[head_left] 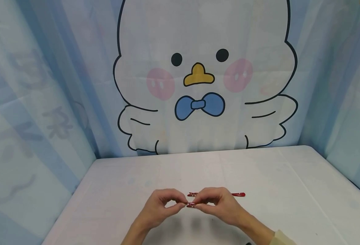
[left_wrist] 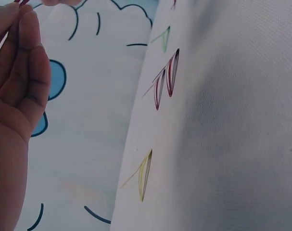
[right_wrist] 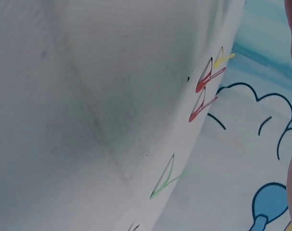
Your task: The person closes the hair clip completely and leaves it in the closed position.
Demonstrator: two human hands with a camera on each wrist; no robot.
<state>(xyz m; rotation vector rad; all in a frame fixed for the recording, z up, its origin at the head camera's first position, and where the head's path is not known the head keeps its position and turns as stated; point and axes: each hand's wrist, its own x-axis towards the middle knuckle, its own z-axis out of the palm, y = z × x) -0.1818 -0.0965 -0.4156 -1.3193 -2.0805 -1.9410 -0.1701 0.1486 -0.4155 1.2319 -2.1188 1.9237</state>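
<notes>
Near the front of the table, the left hand (head_left: 159, 208) and the right hand (head_left: 218, 202) meet fingertip to fingertip. Between them is a small red snap hair clip (head_left: 190, 205), pinched from both sides and mostly covered by fingers. Just behind the hands, parts of red clips (head_left: 238, 194) show on the tabletop; the right hand hides the stretch between. In the left wrist view, a green hair clip (left_wrist: 165, 39), two red clips (left_wrist: 172, 74) and a yellow clip (left_wrist: 145, 175) form a row, their parts spread apart.
A white cloth covers the table (head_left: 130, 180). Behind it hangs a light blue curtain (head_left: 198, 132) with a cartoon bird, and more curtain (head_left: 29, 136) runs along the left side. A small dark object (head_left: 248, 243) shows at the front edge of the view.
</notes>
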